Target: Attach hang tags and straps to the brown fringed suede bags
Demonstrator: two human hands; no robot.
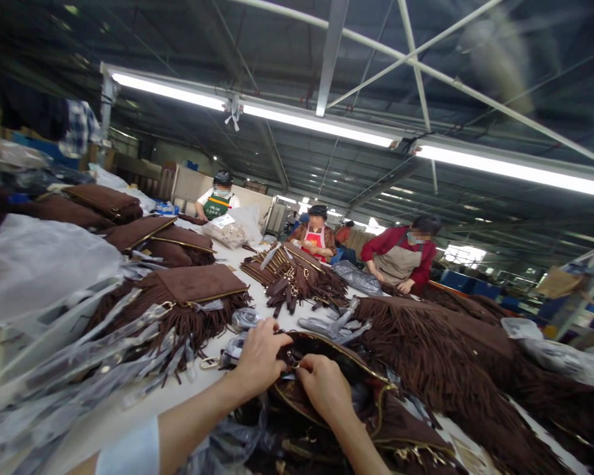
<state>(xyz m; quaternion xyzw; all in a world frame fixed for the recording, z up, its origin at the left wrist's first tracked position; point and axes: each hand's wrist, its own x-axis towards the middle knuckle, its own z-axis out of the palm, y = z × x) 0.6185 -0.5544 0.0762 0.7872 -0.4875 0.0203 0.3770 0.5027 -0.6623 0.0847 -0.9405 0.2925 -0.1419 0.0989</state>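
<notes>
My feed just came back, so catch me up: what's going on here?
The person's left hand grips the edge of an open brown bag, while the right hand pinches what looks like a small metal fitting at its mouth. Fringed brown bags lie to the left and right, and another pile sits beyond the hands. Farther off are people in green, red and beige aprons.

On the worktop (261, 300), 2 hands (260, 356) are at the mouth of the near bag (363, 376); another bag (200, 284) lies to its left, a heap of bags (426, 340) to its right, wrapped straps (323, 325) behind, a bag pile (301, 272) farther back, and 1 person (315, 239) beyond that
</notes>
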